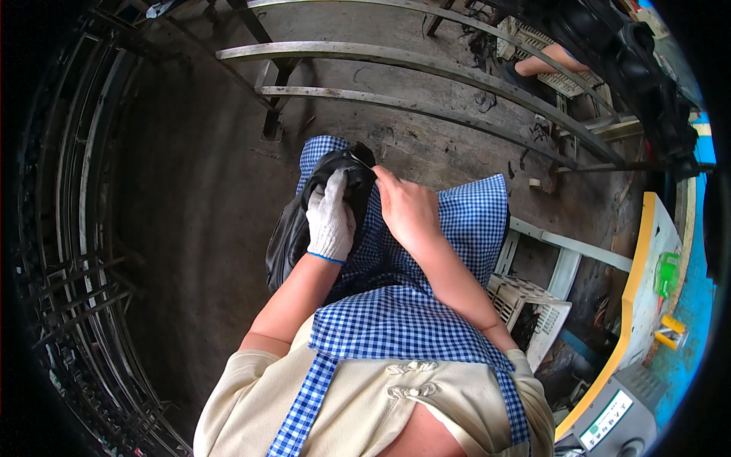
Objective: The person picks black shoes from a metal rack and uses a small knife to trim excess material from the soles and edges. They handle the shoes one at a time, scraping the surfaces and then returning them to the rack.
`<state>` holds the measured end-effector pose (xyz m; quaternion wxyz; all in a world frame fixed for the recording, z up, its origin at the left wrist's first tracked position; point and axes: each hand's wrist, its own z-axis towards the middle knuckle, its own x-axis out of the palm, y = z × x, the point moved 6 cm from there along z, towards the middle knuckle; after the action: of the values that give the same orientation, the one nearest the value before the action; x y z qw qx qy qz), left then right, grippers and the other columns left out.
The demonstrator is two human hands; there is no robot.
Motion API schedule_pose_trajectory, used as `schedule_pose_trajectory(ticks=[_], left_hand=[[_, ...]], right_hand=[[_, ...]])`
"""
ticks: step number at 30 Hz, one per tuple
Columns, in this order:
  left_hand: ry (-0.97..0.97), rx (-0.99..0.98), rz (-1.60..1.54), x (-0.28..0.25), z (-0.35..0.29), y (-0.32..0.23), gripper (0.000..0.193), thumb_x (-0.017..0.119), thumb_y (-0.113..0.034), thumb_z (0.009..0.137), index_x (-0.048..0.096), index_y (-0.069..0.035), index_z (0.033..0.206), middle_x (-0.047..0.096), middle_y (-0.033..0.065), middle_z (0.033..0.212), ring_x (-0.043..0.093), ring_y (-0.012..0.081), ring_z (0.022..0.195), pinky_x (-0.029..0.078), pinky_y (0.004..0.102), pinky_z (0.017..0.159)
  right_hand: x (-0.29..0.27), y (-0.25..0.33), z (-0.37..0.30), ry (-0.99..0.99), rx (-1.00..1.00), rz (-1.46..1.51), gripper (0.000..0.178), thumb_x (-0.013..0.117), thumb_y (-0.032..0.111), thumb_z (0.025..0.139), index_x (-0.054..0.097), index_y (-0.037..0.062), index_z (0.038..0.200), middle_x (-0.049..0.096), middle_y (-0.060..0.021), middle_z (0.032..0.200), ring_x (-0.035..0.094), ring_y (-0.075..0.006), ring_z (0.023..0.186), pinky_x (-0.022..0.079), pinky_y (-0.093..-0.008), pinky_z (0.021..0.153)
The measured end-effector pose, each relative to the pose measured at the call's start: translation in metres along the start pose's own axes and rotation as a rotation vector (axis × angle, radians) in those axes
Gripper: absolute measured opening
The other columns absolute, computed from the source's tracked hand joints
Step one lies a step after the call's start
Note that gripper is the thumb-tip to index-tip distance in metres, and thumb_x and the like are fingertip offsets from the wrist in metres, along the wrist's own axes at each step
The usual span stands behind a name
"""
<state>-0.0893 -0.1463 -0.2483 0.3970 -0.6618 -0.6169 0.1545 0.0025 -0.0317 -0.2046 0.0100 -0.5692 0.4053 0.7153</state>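
A black, leather-like item [361, 196], possibly a shoe, rests on my lap over the blue-and-white checked apron [468, 217]. My left hand [330, 217], in a white knit glove with a blue cuff edge, is closed around it, the thumb or a finger lying along its top. At the item's far right edge, the fingers of my bare right hand [407, 207] are pressed together. A thin pale line [362, 161] runs from those fingertips across the black surface; I cannot make out whether it is a thread or a small tool. More dark material [285, 247] hangs by my left leg.
Metal rails [365, 51] cross ahead of me, and racks [91, 190] stand on the left. At the right are a white crate [525, 316], a yellow-edged board [636, 282], a green-handled tool [667, 274] and a grey machine [620, 415]. Another person's limb [552, 61] shows beyond the rails.
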Motion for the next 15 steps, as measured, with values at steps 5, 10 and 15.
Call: schedule_pose_trajectory(ticks=[5, 10, 15], left_hand=[[0.145, -0.021, -0.035, -0.002, -0.007, -0.010, 0.012, 0.064, -0.024, 0.096, 0.065, -0.012, 0.101, 0.064, -0.0039, 0.080, 0.049, 0.0009, 0.049, 0.032, 0.0154, 0.037], [0.438, -0.005, -0.080, 0.026, -0.055, -0.041, 0.026, 0.060, -0.019, 0.097, 0.066, -0.003, 0.116, 0.070, 0.0074, 0.102, 0.066, 0.0143, 0.087, 0.054, 0.0264, 0.077], [0.625, -0.055, -0.088, 0.045, -0.090, -0.057, 0.044, 0.061, -0.028, 0.095, 0.057, -0.001, 0.130, 0.064, 0.0121, 0.123, 0.064, 0.0246, 0.111, 0.052, 0.0357, 0.096]], right_hand=[[-0.026, -0.021, -0.004, 0.097, -0.006, 0.341, 0.027, 0.066, 0.023, 0.094, 0.069, 0.0065, 0.115, 0.071, -0.0141, 0.078, 0.070, -0.0261, 0.066, 0.054, -0.0362, 0.060], [-0.072, -0.023, -0.012, -0.036, -0.109, 0.565, 0.032, 0.081, 0.019, 0.084, 0.070, 0.0010, 0.108, 0.073, -0.0093, 0.084, 0.065, -0.0125, 0.065, 0.052, -0.0259, 0.060], [-0.092, -0.012, -0.019, -0.121, -0.177, 0.771, 0.028, 0.079, 0.014, 0.085, 0.069, -0.0015, 0.105, 0.064, -0.0039, 0.081, 0.057, -0.0086, 0.066, 0.047, -0.0245, 0.058]])
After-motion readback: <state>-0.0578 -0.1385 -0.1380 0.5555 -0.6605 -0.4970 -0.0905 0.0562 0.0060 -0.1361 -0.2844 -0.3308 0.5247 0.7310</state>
